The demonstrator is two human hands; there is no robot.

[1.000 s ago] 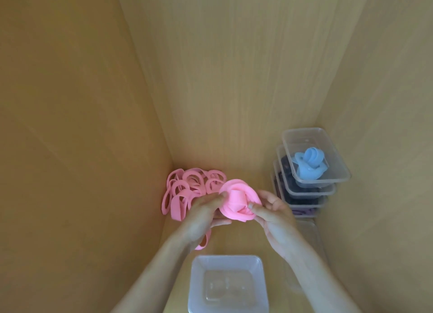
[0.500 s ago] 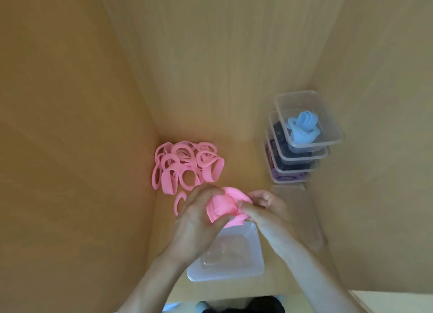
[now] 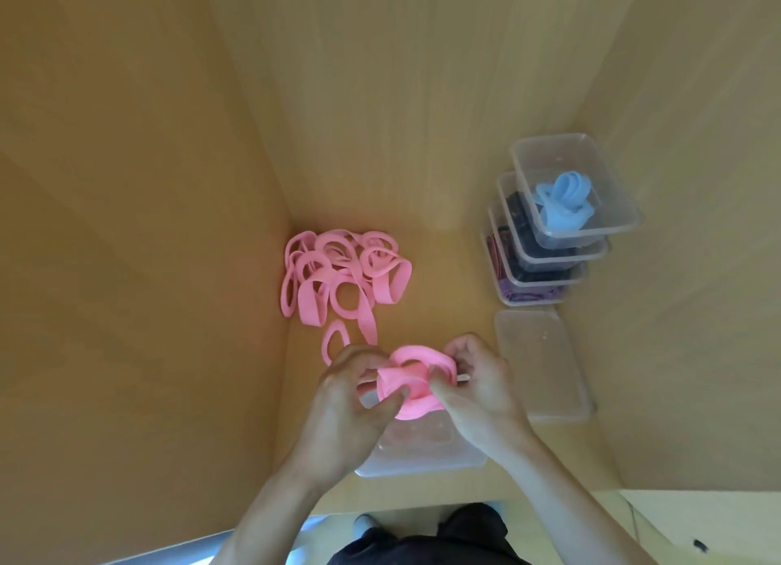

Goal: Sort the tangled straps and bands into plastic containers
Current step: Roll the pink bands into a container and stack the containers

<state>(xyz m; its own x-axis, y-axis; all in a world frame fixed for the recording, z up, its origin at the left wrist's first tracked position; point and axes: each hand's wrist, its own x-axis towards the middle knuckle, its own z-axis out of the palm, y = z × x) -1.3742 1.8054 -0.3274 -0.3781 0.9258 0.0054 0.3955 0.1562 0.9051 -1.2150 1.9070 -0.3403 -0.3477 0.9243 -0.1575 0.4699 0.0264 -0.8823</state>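
A bundle of pink bands point(image 3: 416, 378) is held between both hands just above the far end of an empty clear plastic container point(image 3: 427, 454). My left hand point(image 3: 350, 412) grips the bundle from the left with thumb and fingers curled round it. My right hand point(image 3: 477, 387) pinches its right side. A heap of loose pink bands point(image 3: 342, 281) lies on the wooden shelf in the back left corner, and a single pink band point(image 3: 334, 344) lies just in front of the heap.
A stack of three clear containers point(image 3: 558, 235) stands at the back right, the top one holding blue bands point(image 3: 564, 201), the lower ones dark and purple bands. A clear lid point(image 3: 541, 366) lies flat to the right of my hands. Wooden walls close in left, back and right.
Both hands brought the pink bundle back from beside the heap to above the near container. The view tilted down, showing the shelf's front edge.
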